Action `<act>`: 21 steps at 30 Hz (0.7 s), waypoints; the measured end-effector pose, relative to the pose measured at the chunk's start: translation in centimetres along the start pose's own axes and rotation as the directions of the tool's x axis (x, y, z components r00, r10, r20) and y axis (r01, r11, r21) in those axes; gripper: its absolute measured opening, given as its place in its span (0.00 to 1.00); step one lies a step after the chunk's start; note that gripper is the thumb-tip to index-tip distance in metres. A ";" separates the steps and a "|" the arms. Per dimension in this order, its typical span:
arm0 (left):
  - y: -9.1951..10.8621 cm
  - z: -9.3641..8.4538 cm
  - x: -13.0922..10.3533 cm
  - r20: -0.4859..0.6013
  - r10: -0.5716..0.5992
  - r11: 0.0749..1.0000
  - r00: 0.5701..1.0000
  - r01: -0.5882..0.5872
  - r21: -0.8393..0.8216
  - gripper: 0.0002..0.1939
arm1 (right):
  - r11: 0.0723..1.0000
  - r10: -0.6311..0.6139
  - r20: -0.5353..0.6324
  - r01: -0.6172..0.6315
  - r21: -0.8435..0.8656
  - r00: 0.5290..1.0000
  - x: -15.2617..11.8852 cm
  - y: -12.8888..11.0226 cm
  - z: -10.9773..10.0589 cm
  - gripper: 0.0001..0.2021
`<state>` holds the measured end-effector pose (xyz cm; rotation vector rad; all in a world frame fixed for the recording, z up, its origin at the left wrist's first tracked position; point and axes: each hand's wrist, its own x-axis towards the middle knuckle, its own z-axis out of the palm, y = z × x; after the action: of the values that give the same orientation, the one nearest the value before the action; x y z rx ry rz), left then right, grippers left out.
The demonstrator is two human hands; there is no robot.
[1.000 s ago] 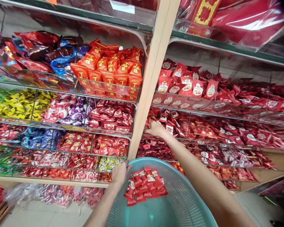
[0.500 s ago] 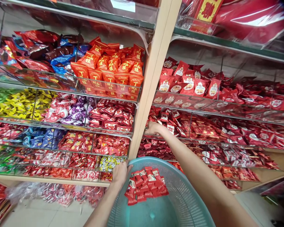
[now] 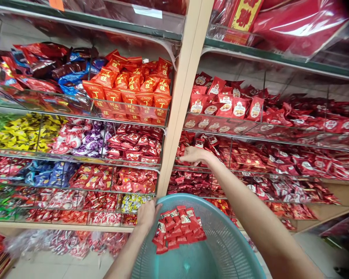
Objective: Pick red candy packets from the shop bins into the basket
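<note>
My left hand (image 3: 146, 214) is closed on the rim of a blue-green plastic basket (image 3: 231, 228), which has perforated sides. Inside the basket lies a pile of small red candy packets (image 3: 178, 229) with cream panels and dark lettering. My right hand (image 3: 194, 155) reaches over the front of a shelf bin at the left end of the right-hand rack. Its fingers are curled, with their tips among the red wrapped candies (image 3: 212, 141) there. What the fingertips hold is too small to make out.
A wooden upright (image 3: 177, 100) divides the two racks. Clear shelf fronts (image 3: 128, 110) edge the bins. Orange-red packets (image 3: 130, 99), yellow candies (image 3: 20, 133) and purple candies (image 3: 91, 137) fill bins at left. Below the left rack lie clear bags (image 3: 66, 242) of candy on the tiled floor.
The view has shifted slightly, so the shelves sit further left. My right hand has moved a little right within the bin, away from the upright. My left hand keeps its grip on the basket.
</note>
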<state>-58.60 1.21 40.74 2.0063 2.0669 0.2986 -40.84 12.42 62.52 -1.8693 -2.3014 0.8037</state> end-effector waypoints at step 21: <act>0.4 -0.5 0.0 0.018 0.008 1.000 1.000 -0.008 0.002 0.17 | 0.844 0.008 -0.028 0.008 0.536 1.000 -5.8 11.3 16.5 0.11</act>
<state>-58.35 1.27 41.37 2.0119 2.0499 0.2788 -35.41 2.64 44.92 -1.6036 -1.7903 1.2513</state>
